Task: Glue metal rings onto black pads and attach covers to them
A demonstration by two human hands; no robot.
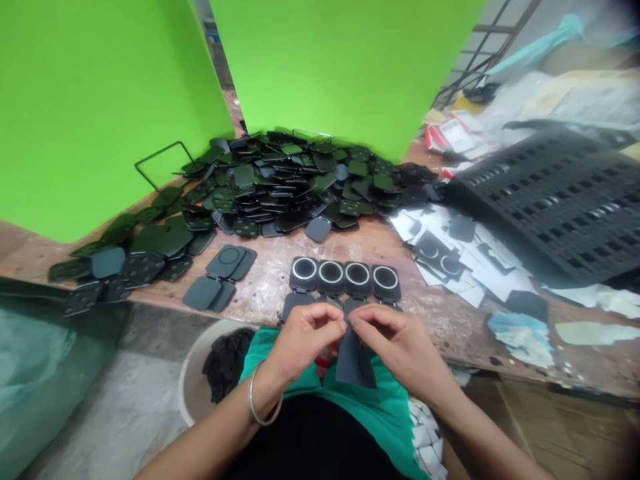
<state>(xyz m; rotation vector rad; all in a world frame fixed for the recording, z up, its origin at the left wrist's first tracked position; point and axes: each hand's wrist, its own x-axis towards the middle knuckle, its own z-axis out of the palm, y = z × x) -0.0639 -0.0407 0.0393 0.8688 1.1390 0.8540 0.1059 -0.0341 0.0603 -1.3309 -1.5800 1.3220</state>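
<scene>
My left hand (pixel 315 333), with a bangle on its wrist, is closed in a pinch close to the right fingertips; what is in the pinch is too small to make out. With thumb and finger my right hand (pixel 393 333) pinches the upper end of a dark grey flexible sheet (pixel 356 365), which hangs down over the lap. Just beyond my hands, a row of several black hinged square pads (pixel 331 275) lies opened out, each upper square bearing a white ring. My fingers partly cover their lower squares. Left of the row rest finished-looking grey hinged pads (pixel 220 277), stacked and overlapping.
A large heap of black square plates (pixel 280 183) spreads along the back, before green boards (pixel 325 67). At right are white paper pieces (pixel 480 260), a black slotted crate (pixel 560 193) and a crumpled blue-white scrap (pixel 521 337). Below the table edge stands a pale bucket (pixel 186 380) holding black scraps.
</scene>
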